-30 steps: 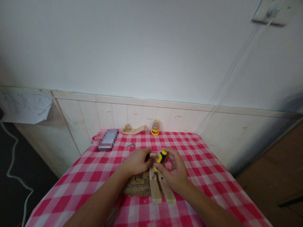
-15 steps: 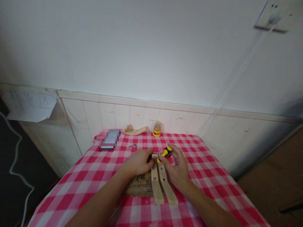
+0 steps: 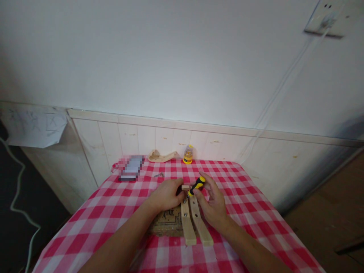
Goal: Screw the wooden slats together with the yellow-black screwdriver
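My right hand [image 3: 212, 201] is closed round the yellow-and-black handle of a short screwdriver [image 3: 196, 185]. The screwdriver leans, its lower end pointing down and left at the left one of two curved wooden pieces [image 3: 187, 223]. Screw heads or bolts show in that piece, while the right wooden piece [image 3: 202, 225] has dark holes. With its fingers bent, my left hand [image 3: 167, 195] grips the far end of the left wooden piece; the fingertips are partly hidden. Both pieces lie on a wooden block with dark printed markings [image 3: 167, 223].
On the red-and-white checked tablecloth [image 3: 122, 212] lie a few small metal screws [image 3: 159, 174] and a blurred phone-like slab [image 3: 133, 168]. Against the wall stand another curved wooden part [image 3: 162, 156] and a yellow-based bit holder [image 3: 188, 154]. A cable [image 3: 280, 91] hangs from the wall socket [image 3: 327, 19].
The screwdriver handle has turned a little in my right hand, whose fingers have shifted slightly on it. My left hand and the wooden pieces keep their places.
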### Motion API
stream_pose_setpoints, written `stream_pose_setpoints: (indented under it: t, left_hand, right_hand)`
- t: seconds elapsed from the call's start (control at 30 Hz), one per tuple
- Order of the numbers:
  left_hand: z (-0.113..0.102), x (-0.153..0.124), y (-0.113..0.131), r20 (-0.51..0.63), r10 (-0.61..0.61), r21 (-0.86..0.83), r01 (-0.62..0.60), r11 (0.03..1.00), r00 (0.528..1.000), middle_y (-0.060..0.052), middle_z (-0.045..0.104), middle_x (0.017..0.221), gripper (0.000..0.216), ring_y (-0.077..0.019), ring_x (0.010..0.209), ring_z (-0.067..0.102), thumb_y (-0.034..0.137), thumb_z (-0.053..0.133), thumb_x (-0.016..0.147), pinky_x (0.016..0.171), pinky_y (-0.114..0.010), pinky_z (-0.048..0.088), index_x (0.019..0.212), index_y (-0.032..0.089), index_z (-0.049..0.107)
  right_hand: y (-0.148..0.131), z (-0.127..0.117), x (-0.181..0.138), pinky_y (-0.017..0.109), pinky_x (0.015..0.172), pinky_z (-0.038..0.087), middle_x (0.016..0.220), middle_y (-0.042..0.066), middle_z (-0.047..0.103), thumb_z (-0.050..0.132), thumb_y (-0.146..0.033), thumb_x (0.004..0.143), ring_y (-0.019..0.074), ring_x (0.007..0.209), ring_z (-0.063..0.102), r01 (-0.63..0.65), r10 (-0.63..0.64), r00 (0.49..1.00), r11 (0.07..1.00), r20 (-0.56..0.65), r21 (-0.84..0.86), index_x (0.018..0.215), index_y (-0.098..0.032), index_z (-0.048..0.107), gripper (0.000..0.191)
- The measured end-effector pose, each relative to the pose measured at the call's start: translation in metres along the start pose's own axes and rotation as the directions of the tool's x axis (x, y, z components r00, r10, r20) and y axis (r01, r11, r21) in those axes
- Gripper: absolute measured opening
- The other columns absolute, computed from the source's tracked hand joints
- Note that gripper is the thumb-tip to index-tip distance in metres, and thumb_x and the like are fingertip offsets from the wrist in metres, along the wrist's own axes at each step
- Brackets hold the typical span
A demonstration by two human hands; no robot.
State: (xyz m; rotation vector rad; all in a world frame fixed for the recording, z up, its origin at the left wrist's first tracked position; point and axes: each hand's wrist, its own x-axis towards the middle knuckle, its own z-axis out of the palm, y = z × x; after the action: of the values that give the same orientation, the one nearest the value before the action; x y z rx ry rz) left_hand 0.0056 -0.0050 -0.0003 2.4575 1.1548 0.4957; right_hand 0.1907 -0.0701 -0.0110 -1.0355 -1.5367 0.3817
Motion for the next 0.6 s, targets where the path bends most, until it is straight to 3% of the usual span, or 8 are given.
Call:
stream_pose_setpoints:
  t: [0.6]
  left_hand:
    - [-0.0007,-0.0006,0.0005,-0.003,0.002,-0.027,-0.002,1.0,1.0,-0.006,0.07,0.084,0.015,-0.0207,0.076,0.065,0.033,0.054,0.088,0.063,-0.028,0.036,0.09,0.02,0.06]
  right_hand:
    - [-0.0011,-0.0004,-0.001,0.038,0.09,0.059,0.113,0.008,0.075,0.063,-0.027,0.095,0.0225,0.099,0.074,0.027,-0.029,0.999,0.999,0.033,0.036,0.138,-0.027,0.055,0.044]
